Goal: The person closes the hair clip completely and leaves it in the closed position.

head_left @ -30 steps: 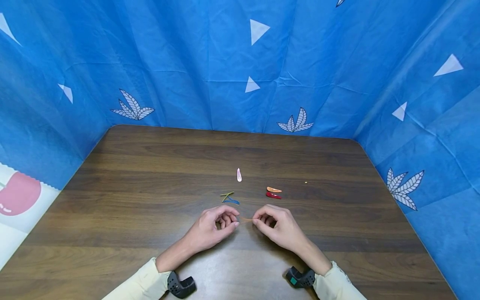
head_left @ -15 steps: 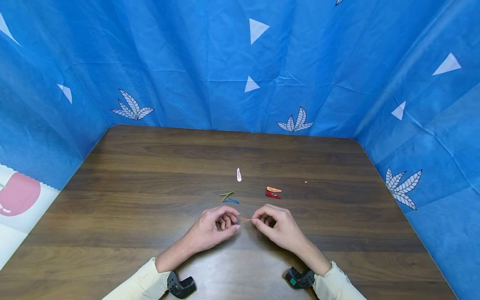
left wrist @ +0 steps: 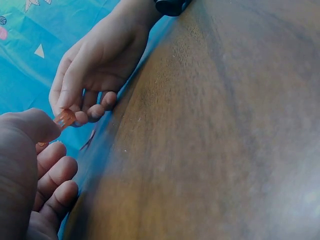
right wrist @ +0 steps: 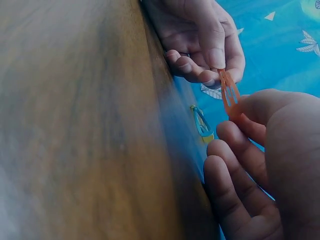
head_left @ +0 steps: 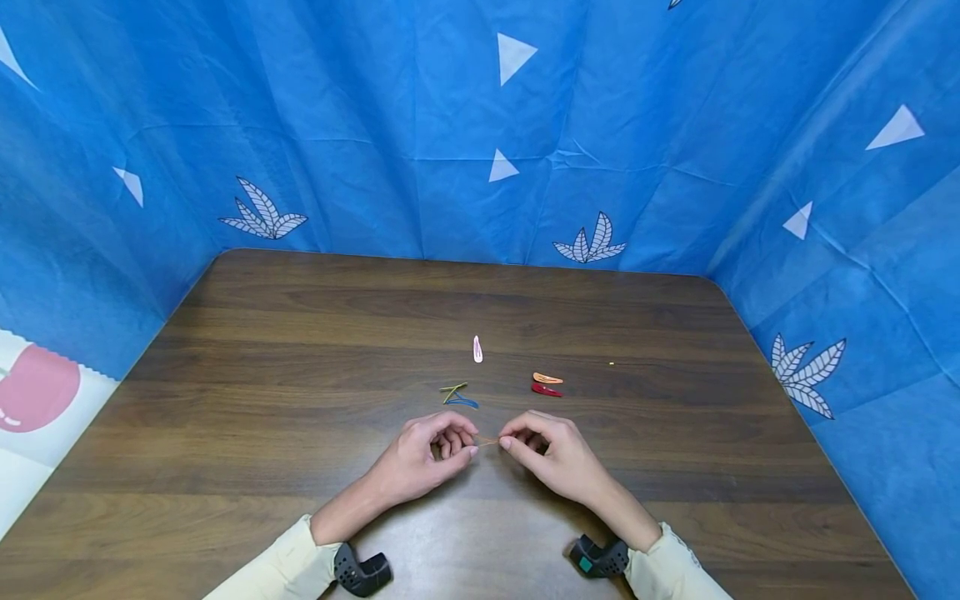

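Note:
An orange snap hair clip (right wrist: 231, 95) spans the gap between the two hands, low over the table. My left hand (head_left: 423, 454) pinches one end with thumb and index finger, its other fingers curled loosely beneath. The opposite end is held between thumb and index finger of my right hand (head_left: 551, 450). In the right wrist view the clip's slotted frame shows, both tips partly covered by fingers. Just beyond the left hand lie a blue hair clip (head_left: 462, 402) and a yellow one (head_left: 454, 387), overlapping in the head view.
Past the right hand, an orange clip (head_left: 548, 378) lies beside a red clip (head_left: 547, 390). Farther back rests a pink clip (head_left: 477, 349). A tiny yellowish speck (head_left: 611, 363) is on the wooden table (head_left: 337, 308) to the right. Blue curtains (head_left: 360, 125) border the table.
My right hand has shifted slightly left, toward the left hand, with its end of the clip. The clip's forked outline looks narrower than half a second ago. The clips on the table stay put.

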### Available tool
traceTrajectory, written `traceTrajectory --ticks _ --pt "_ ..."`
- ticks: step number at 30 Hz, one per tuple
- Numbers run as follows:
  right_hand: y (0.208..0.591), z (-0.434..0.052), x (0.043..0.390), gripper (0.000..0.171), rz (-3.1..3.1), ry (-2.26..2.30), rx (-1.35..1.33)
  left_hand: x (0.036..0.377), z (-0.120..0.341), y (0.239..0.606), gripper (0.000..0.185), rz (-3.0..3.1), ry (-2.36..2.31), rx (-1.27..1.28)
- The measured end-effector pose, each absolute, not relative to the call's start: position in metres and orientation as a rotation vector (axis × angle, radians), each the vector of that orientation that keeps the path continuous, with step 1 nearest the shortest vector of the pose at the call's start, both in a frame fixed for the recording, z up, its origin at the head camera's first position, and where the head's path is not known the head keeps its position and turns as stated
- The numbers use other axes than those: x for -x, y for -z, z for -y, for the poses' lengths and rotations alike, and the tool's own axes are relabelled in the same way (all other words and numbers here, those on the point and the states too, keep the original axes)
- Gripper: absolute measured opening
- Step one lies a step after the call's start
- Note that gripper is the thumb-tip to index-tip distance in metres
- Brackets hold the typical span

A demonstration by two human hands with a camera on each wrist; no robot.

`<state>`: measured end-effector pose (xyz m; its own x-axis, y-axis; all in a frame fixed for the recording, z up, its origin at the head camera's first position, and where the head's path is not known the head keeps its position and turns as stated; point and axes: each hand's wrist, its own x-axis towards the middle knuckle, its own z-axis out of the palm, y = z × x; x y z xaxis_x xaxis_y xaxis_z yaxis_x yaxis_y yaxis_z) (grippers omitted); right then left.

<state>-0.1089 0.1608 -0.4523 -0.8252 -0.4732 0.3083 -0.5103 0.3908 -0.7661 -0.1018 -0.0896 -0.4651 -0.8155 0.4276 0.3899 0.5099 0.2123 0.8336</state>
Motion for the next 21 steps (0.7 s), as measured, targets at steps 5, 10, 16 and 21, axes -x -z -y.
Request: traceTrajectory --ticks 5,10,16,21 --pt "0.4514 -0.1609 0.1084 0.006 2.657 -1.513 -0.876 0.1017 0.0891 0.4656 0.017 2.371 1.685 0.937" --pt "0.4519 -0.1613 0.1084 0.007 2.679 -1.581 -0.874 0.1015 0.0892 0.4656 0.018 2.373 1.684 0.937" --pt "0.4518 -0.1615 0.1083 0.007 2.655 -1.712 -0.842 0.1019 0.0893 0.4661 0.019 2.369 1.681 0.946" --pt "0.4509 -0.1615 0.108 0.008 2.636 -1.794 -0.797 0.1023 0.0887 0.4663 0.019 2.378 1.675 0.949"
